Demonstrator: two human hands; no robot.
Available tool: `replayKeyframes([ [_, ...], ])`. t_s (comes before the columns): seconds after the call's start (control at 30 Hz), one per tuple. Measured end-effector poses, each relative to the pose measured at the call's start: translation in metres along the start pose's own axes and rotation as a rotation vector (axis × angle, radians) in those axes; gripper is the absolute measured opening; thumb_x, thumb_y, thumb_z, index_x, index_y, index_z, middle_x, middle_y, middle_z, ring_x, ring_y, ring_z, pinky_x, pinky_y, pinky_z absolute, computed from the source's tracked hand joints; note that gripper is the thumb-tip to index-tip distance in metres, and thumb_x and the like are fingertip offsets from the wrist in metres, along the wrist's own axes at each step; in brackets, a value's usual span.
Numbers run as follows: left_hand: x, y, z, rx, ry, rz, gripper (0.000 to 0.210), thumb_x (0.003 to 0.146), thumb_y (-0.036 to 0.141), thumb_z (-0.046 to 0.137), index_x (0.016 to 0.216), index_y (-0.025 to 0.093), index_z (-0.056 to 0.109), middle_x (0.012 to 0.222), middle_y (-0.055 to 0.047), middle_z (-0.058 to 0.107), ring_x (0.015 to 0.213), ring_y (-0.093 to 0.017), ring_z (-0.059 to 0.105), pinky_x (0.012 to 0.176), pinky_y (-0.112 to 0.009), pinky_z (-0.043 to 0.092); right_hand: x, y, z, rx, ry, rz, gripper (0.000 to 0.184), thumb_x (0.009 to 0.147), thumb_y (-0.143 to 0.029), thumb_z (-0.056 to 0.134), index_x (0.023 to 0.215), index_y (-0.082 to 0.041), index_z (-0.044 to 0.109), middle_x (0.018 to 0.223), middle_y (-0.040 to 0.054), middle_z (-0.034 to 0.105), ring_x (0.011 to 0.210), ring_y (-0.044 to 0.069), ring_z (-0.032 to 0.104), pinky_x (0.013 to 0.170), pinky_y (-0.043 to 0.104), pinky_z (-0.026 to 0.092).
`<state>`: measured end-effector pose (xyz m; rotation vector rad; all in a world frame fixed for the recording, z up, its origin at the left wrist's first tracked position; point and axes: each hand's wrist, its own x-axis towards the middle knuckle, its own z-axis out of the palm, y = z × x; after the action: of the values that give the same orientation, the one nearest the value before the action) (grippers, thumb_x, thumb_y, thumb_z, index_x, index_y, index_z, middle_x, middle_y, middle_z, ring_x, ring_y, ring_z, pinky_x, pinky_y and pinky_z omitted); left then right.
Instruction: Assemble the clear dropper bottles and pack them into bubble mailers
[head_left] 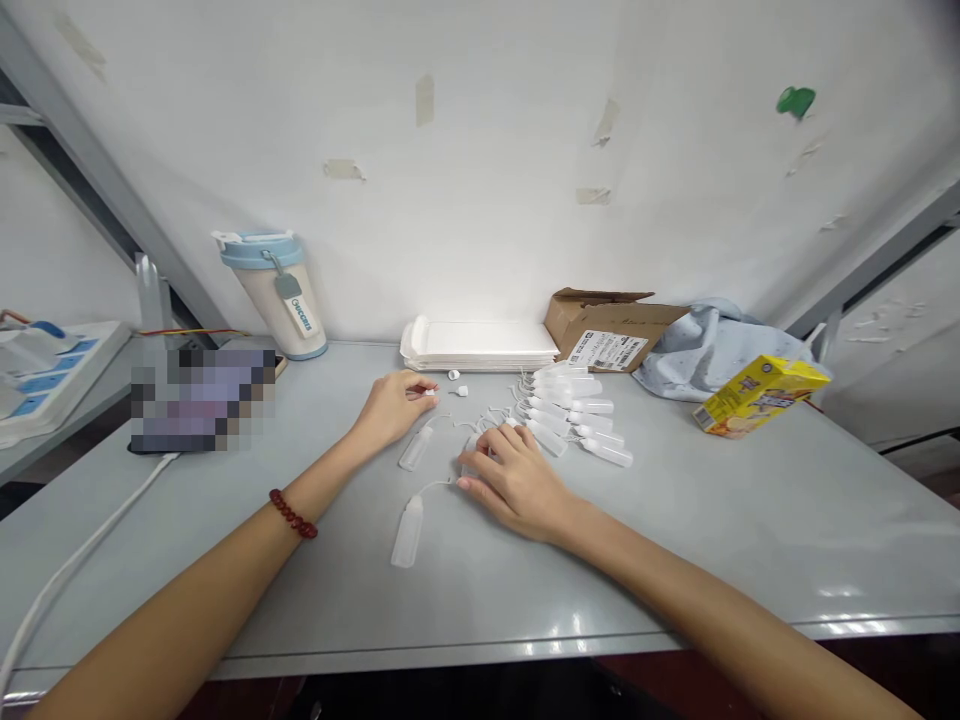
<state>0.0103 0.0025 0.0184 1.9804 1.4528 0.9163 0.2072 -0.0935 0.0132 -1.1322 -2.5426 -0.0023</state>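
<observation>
My left hand [394,408] is closed in a pinch on a small white cap [430,393], mostly covered by the fingertips. Beyond it lie a loose white cap [453,375] and another white cap [462,391]. My right hand [514,475] curls over a small translucent plastic bottle [471,442], which its fingers partly hide. One squeeze bottle with a thin tube [408,532] lies in front, its tube tip near my right thumb. Another small bottle [415,448] lies between the hands. Several more bottles [546,410] lie piled beyond my right hand.
White flat boxes [480,345] are stacked against the wall beside an opened cardboard box [615,335]. A pale blue cloth [720,345] and a yellow drink carton [761,395] sit right. Left are a tumbler [277,295], a blurred phone [202,400] with cable, and a power strip [67,375].
</observation>
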Motion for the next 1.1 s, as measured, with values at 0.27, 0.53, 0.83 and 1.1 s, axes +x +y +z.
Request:
replayKeyframes([
  [0.27, -0.017, 0.030, -0.008, -0.436, -0.019, -0.201, 0.033, 0.057, 0.039, 0.075, 0.080, 0.016, 0.068, 0.084, -0.005, 0.070, 0.086, -0.022, 0.062, 0.079, -0.032, 0.046, -0.003, 0.001, 0.004, -0.029, -0.017, 0.008, 0.031, 0.094, -0.034, 0.035, 0.103, -0.022, 0.062, 0.075, 0.0041, 0.055, 0.076, 0.017, 0.044, 0.073, 0.033, 0.024],
  [0.53, -0.031, 0.042, -0.006, -0.695, -0.156, -0.260, 0.026, 0.062, 0.035, 0.075, 0.082, 0.019, 0.068, 0.090, -0.002, 0.065, 0.077, -0.013, 0.054, 0.072, -0.028, 0.040, -0.005, 0.007, 0.008, -0.043, 0.170, -0.004, 0.023, 0.091, -0.025, 0.042, 0.097, -0.020, 0.064, 0.070, 0.0028, 0.056, 0.072, 0.015, 0.044, 0.073, 0.031, 0.025],
  [0.83, -0.039, 0.046, 0.008, -0.870, -0.205, -0.272, 0.020, 0.066, 0.030, 0.074, 0.081, 0.018, 0.068, 0.093, -0.003, 0.063, 0.090, -0.016, 0.053, 0.083, -0.029, 0.037, -0.008, 0.004, 0.002, -0.085, 0.309, -0.116, 0.018, 0.085, -0.016, 0.047, 0.091, -0.018, 0.065, 0.073, 0.0037, 0.056, 0.072, 0.015, 0.043, 0.073, 0.032, 0.029],
  [1.1, -0.042, 0.047, 0.008, -0.816, -0.305, -0.251, 0.016, 0.067, 0.029, 0.073, 0.079, 0.018, 0.068, 0.086, -0.002, 0.061, 0.084, -0.015, 0.051, 0.079, -0.028, 0.038, -0.009, 0.005, -0.001, -0.043, 0.278, -0.151, 0.020, 0.082, -0.017, 0.044, 0.086, -0.016, 0.064, 0.072, 0.0049, 0.054, 0.072, 0.017, 0.043, 0.070, 0.033, 0.031],
])
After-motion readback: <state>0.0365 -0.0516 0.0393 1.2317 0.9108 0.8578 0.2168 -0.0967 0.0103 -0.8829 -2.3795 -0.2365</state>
